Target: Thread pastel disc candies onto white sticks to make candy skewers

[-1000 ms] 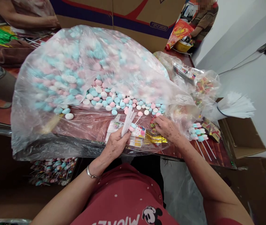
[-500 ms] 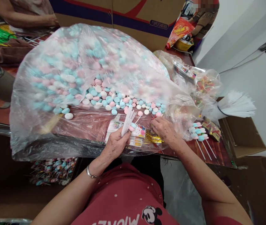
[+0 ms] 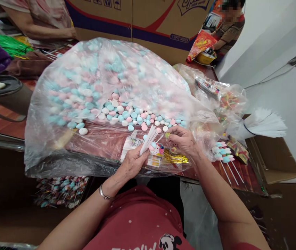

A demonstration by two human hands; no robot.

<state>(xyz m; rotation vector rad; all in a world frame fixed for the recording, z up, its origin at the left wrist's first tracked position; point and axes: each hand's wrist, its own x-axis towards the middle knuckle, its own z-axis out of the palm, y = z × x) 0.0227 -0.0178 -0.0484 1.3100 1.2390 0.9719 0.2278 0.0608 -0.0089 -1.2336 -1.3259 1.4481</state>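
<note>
My left hand (image 3: 134, 160) is closed round a bundle of white sticks (image 3: 148, 139). Blue and pink candies (image 3: 152, 146) sit on a stick beside that bundle. Between the thumb and fingers of my right hand (image 3: 183, 139) is a small yellow-green candy (image 3: 167, 135), close to the tip of that stick. Under my hands lie printed cards (image 3: 131, 143) and a bunch of gold twist ties (image 3: 175, 157). A big clear plastic bag (image 3: 59, 139) spreads in front of me, full of pink, blue and white candies (image 3: 131, 127), some spilling from its opening.
Finished candy skewers (image 3: 226, 159) lie at the right. Behind them stand a bundle of white sticks (image 3: 265, 125) and a cardboard box (image 3: 275, 156). A grey mug (image 3: 7, 99) is at the left. Two other people are across the table, near a large carton (image 3: 150, 21).
My right hand has lifted from beside the gold ties and now pinches a yellow-green candy near the stick's tip. The whole view has shifted slightly; my left hand keeps its hold on the sticks.
</note>
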